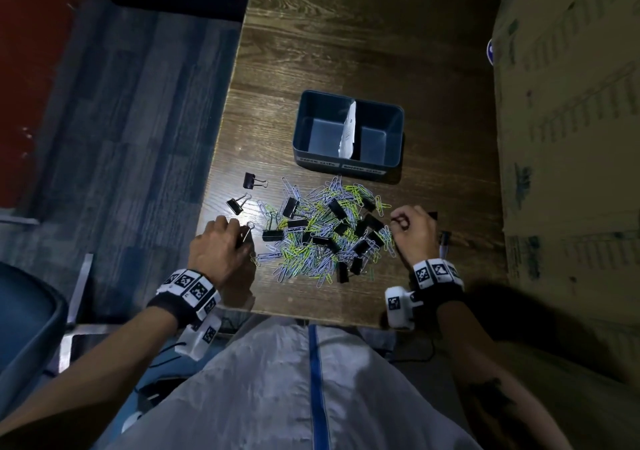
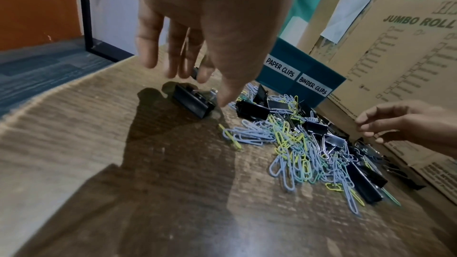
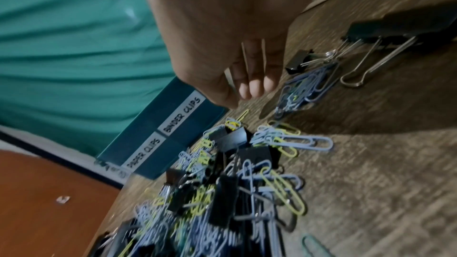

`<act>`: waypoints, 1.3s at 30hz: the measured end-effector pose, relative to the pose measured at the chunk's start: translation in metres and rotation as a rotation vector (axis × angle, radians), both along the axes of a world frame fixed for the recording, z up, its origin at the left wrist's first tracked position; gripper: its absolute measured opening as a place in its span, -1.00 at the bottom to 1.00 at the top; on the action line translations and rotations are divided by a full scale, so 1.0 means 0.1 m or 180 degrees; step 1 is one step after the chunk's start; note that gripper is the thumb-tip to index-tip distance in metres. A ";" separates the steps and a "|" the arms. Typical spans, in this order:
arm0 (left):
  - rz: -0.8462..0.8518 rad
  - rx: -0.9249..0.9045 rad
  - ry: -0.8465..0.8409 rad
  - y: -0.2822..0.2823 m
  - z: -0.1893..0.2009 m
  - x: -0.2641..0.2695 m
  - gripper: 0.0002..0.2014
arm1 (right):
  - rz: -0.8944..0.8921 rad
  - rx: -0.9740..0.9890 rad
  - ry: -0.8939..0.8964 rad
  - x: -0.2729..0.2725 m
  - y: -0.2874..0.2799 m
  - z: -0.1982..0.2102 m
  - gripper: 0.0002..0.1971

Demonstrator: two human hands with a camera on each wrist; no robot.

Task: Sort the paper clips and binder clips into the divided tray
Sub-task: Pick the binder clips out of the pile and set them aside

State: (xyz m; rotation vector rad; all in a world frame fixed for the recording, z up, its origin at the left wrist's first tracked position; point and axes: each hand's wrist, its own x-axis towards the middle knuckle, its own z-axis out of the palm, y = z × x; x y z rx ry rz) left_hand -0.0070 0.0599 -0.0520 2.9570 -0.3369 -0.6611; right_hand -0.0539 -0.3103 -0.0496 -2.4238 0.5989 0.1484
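A dark blue divided tray (image 1: 346, 167) stands on the wooden table, with a white paper divider and front labels PAPER CLIPS on the left and BINDER CLIPS on the right (image 2: 306, 69) (image 3: 158, 144). Both compartments look empty. In front of it lies a mixed pile (image 1: 322, 235) (image 2: 309, 144) (image 3: 235, 183) of blue and yellow paper clips and black binder clips. My left hand (image 1: 239, 230) (image 2: 200, 87) hangs at the pile's left edge, fingers loose, just above a black binder clip (image 2: 191, 103). My right hand (image 1: 401, 221) (image 3: 242, 93) is curled at the pile's right edge, thin pale paper-clip wires showing between its fingers.
Two loose binder clips (image 1: 254, 180) (image 1: 238, 204) lie left of the pile near the table's left edge (image 1: 221, 131). A tall cardboard box (image 1: 568, 138) (image 2: 395, 46) walls off the right side. A large binder clip (image 3: 385, 32) and a pen (image 1: 444, 242) lie by my right hand.
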 end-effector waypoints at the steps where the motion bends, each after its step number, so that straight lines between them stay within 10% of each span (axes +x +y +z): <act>1: -0.0016 -0.0033 -0.0084 -0.03 0.03 0.02 -0.58 | 0.0087 0.0027 0.0029 -0.01 0.04 -0.02 -0.83; 22: -0.0486 -0.0831 0.0397 -1.22 -0.18 0.28 -0.49 | 0.1341 -0.0494 0.0651 0.43 0.89 -0.05 -0.43; 39: -0.0054 -0.0785 0.0408 -1.53 -0.14 0.51 -0.67 | 0.0986 -0.0320 0.0177 0.30 0.71 0.11 -0.76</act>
